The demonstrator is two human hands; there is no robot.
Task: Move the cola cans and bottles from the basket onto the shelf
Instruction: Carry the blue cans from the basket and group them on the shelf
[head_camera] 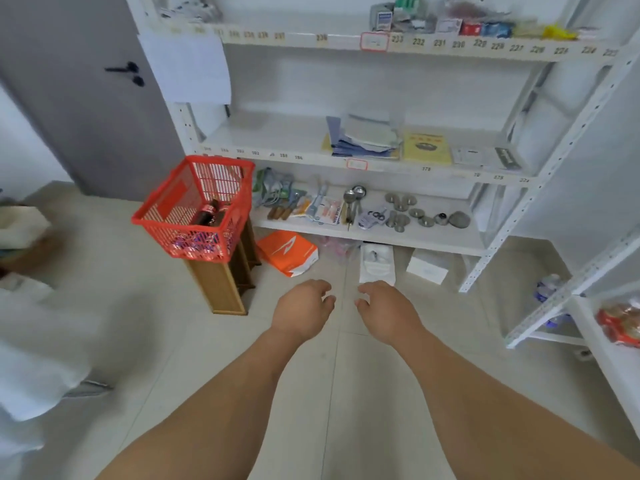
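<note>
I see my left hand (303, 308) and right hand (386, 311) side by side at lower centre of the frame, over the tiled floor (138, 341), each grip slack with fingers loosely curled and holding nothing. The red basket (162, 216) sits left of centre on a wooden stand (221, 289), just beside the white shelf (294, 136). A cola bottle (207, 214) leans inside it, with cola cans (197, 244) blurred at its bottom. An orange box (289, 251) lies on the floor under the shelf.
</note>
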